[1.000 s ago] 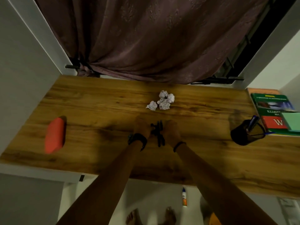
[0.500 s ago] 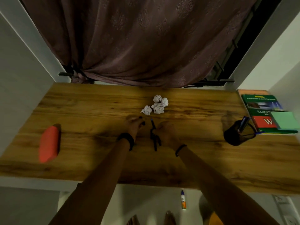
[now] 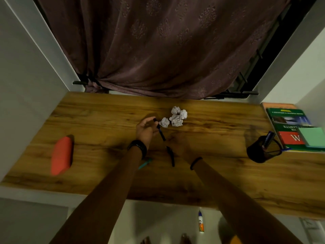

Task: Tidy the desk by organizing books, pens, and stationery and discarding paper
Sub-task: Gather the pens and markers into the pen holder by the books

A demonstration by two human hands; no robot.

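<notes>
Left hand [image 3: 145,131] is clenched round a slim dark pen [image 3: 161,133], at 7 o'clock from crumpled white paper balls [image 3: 176,117]; right hand [image 3: 178,144] is blurred, grasp cannot be told.

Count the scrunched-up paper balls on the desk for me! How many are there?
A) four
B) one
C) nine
A: four crumpled paper balls sit bunched together on the wooden desk, just beyond the left hand, which pinches a dark pen.
</notes>
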